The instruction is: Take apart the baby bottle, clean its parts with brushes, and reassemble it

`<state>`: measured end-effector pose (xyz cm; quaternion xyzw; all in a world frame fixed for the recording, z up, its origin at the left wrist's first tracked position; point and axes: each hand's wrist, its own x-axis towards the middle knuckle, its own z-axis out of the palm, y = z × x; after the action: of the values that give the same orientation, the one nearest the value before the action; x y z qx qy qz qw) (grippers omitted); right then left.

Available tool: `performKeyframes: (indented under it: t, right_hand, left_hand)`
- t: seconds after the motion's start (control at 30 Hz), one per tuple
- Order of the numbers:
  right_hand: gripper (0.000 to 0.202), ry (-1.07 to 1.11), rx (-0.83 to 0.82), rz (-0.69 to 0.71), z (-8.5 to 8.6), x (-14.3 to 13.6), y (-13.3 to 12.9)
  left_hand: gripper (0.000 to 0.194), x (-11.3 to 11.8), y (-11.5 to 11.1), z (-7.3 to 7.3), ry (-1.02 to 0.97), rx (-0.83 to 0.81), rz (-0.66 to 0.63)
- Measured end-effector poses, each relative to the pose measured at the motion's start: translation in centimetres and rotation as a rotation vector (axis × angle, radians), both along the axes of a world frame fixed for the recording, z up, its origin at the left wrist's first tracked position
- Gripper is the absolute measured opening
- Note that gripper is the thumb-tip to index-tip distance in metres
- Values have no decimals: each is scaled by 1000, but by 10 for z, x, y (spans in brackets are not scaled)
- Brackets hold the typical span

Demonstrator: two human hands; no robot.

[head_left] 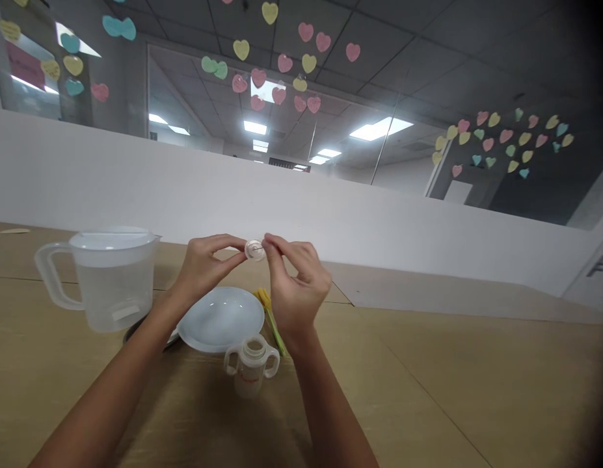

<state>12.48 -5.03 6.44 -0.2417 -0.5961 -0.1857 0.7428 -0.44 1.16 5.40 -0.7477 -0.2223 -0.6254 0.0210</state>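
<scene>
My left hand (208, 260) pinches a small round whitish baby bottle cap (253, 251) between thumb and fingertips, raised above the table with its round face toward me. At the cap's right edge my right hand (298, 276) is closed in a pinch. A thin dark line runs from its fingertips across the cap's face; what it is I cannot make out. Below my hands stands an upright baby bottle (249, 380) with two side handles, its mouth uncovered. A white bowl (220, 318) sits just behind the bottle.
On the left stands a clear plastic pitcher (116, 286) with a white lid. A dark-rimmed item (134, 329) is partly hidden by the bowl and my left arm. A yellow-and-green brush-like item (272, 318) lies right of the bowl. A white wall (379, 227) borders the table's back.
</scene>
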Motion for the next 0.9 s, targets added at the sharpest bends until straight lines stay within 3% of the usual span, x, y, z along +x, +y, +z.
performKeyframes:
  t: [0.27,0.47,0.67,0.77,0.9]
  right_hand:
    - [17,76,18,-20,15,9,-31]
    - [14,120,10,-95,19,18,-38]
    - [12,366,201,-99,32,52,-42]
    - [15,392,74,-67,33,72,-19]
    - [17,377,-298,120,18,82,31]
  left_hand:
    - [11,-2,15,-5,68,53,-44]
    - [13,-2,19,-8,146,-60,-44]
    - [13,2,22,-16,152,-231,-37]
    - [14,10,11,-13,83,-339,-85]
    - [15,21,-10,-15,61,-444,-218]
